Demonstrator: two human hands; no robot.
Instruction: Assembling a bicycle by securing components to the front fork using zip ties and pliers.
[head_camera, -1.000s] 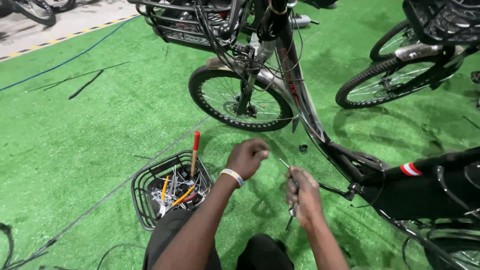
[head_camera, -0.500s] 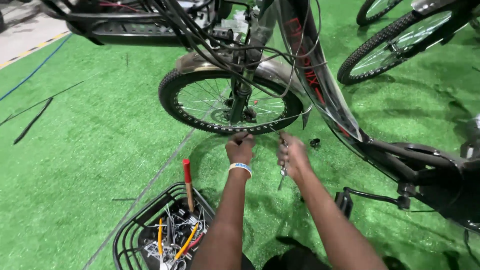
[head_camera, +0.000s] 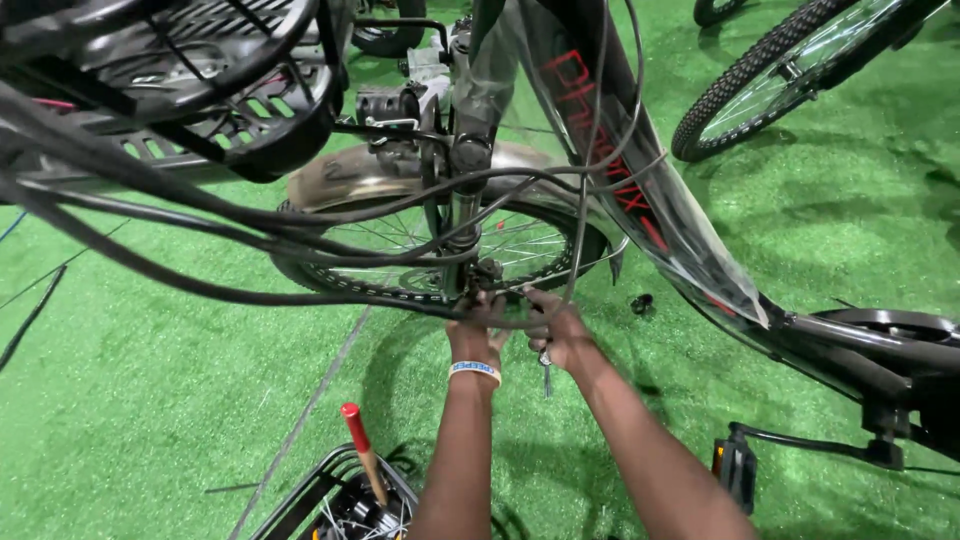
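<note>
A black bicycle stands on green turf, its front wheel (head_camera: 400, 262) straight ahead of me. My left hand (head_camera: 477, 325), with a white-and-blue wristband, reaches to the wheel's hub at the foot of the fork (head_camera: 462, 215) and its fingers touch the axle area. Just to the right, my right hand (head_camera: 560, 335) is closed around a thin metal tool (head_camera: 546, 375) whose end hangs below the fist. Black cables (head_camera: 300, 225) loop across in front of the wheel. What the fingertips grip at the hub is hidden.
A black wire basket (head_camera: 330, 495) of tools, with a red-handled tool (head_camera: 358, 450) sticking up, sits near my left arm. A small black part (head_camera: 641, 303) lies on the turf. The bike's frame (head_camera: 650, 215), pedal (head_camera: 735, 470) and a front basket (head_camera: 200, 90) crowd around; another wheel (head_camera: 790, 75) is far right.
I have leaned closer to the front wheel. Both hands moved up from the turf to the hub, the right one still carrying the thin tool.
</note>
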